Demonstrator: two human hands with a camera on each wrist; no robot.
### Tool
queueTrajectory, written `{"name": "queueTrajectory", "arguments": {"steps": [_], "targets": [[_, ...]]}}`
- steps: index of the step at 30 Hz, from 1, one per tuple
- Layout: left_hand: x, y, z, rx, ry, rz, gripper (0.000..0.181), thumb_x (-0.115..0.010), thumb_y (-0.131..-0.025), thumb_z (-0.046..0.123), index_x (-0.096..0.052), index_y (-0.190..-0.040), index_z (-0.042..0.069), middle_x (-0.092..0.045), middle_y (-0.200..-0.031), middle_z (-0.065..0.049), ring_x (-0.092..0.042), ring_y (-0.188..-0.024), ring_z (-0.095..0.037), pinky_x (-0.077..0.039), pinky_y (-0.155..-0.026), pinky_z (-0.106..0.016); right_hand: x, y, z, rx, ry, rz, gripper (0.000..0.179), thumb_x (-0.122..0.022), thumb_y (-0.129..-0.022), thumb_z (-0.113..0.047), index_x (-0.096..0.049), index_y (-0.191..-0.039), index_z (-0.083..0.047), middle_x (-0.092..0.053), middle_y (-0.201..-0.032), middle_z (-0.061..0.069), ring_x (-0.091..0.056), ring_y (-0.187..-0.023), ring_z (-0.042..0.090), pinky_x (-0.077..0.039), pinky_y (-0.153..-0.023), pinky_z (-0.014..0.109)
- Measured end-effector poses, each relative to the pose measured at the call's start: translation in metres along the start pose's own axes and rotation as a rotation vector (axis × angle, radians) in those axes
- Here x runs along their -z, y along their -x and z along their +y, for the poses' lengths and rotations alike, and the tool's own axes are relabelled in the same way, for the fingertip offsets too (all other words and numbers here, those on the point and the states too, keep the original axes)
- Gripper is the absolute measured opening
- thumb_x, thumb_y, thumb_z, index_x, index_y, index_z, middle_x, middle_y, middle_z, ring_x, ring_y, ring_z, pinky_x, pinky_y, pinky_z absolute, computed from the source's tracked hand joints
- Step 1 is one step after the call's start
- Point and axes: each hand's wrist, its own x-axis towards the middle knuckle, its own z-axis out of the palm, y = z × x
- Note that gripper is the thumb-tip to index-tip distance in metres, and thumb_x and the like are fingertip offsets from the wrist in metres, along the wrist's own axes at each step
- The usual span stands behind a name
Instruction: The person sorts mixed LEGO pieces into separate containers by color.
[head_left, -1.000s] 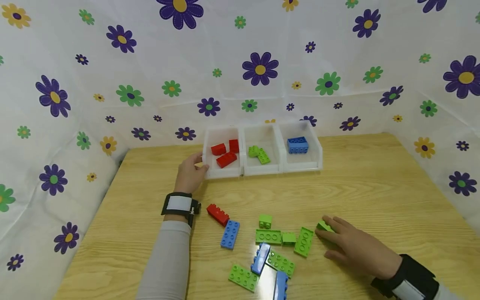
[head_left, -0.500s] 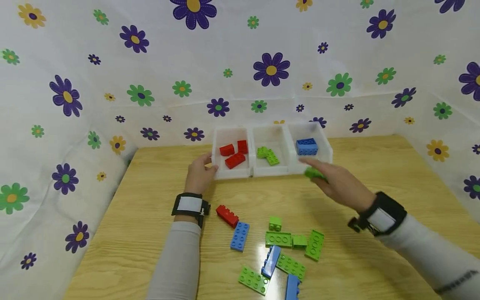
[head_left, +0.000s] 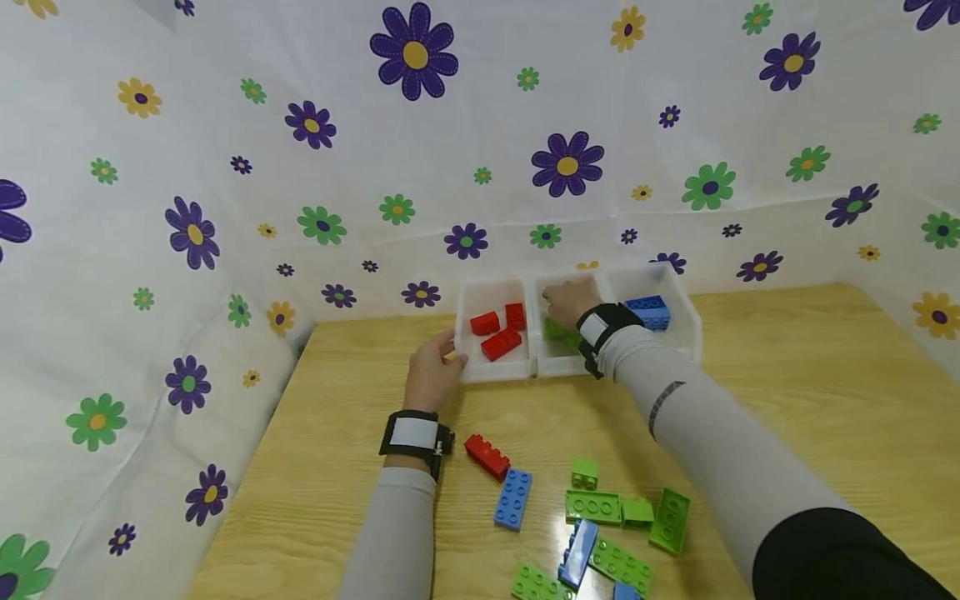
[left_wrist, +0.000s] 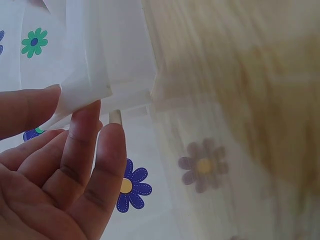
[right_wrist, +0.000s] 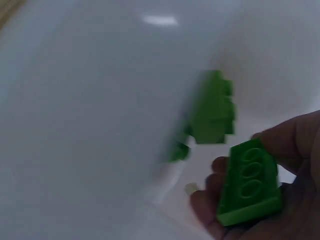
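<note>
My left hand grips the left side of a white bin that holds red bricks. In the left wrist view, the thumb and fingers close on the bin's translucent edge. Inside the middle bin is my right hand. Between its thumb and fingers, the right wrist view shows a green toy brick, its hollow underside facing the camera. Other green bricks lie below it in that bin. The right forearm hides part of the middle and right bins.
Blue bricks sit in the right bin. On the wooden table in front lie a red brick, a blue brick, and several green bricks among further blue ones. A flowered cloth stands behind the bins.
My right hand has picked up the green brick from the table's right side and carried it forward and left into the middle bin. The left hand stays on the left bin. The head view has shifted.
</note>
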Motion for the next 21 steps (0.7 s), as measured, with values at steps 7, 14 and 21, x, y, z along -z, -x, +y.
{"name": "queueTrajectory", "arguments": {"steps": [7, 14, 21], "targets": [[-0.004, 0.000, -0.005, -0.030, -0.015, 0.009, 0.047, -0.063, -0.082, 0.011, -0.049, -0.127, 0.013, -0.059, -0.112, -0.006, -0.057, -0.085, -0.013, -0.048, -0.068, -0.028, -0.011, 0.014, -0.006, -0.021, -0.047, -0.045, 0.041, -0.034, -0.093, -0.013, -0.037, -0.132, -0.002, -0.048, -0.123, 0.019, -0.045, -0.110, 0.030, -0.035, -0.091, 0.042], [-0.002, -0.001, -0.003, -0.006, -0.022, -0.008, 0.048, -0.062, -0.083, 0.013, -0.047, -0.129, 0.014, -0.058, -0.114, -0.006, -0.056, -0.083, -0.015, -0.048, -0.068, -0.029, 0.026, 0.070, 0.006, 0.052, -0.274, 0.107, 0.045, -0.034, -0.092, -0.011, -0.033, -0.136, -0.009, -0.036, -0.135, 0.013, -0.029, -0.125, 0.026, -0.023, -0.101, 0.040], [-0.002, 0.000, -0.002, -0.036, -0.018, -0.010, 0.047, -0.061, -0.083, 0.011, -0.048, -0.128, 0.014, -0.058, -0.114, -0.008, -0.056, -0.087, -0.017, -0.048, -0.071, -0.031, 0.022, 0.163, 0.073, -0.067, -0.450, 0.424, 0.043, -0.036, -0.094, -0.017, -0.035, -0.135, -0.008, -0.037, -0.135, 0.012, -0.030, -0.124, 0.030, -0.026, -0.097, 0.048]]}}
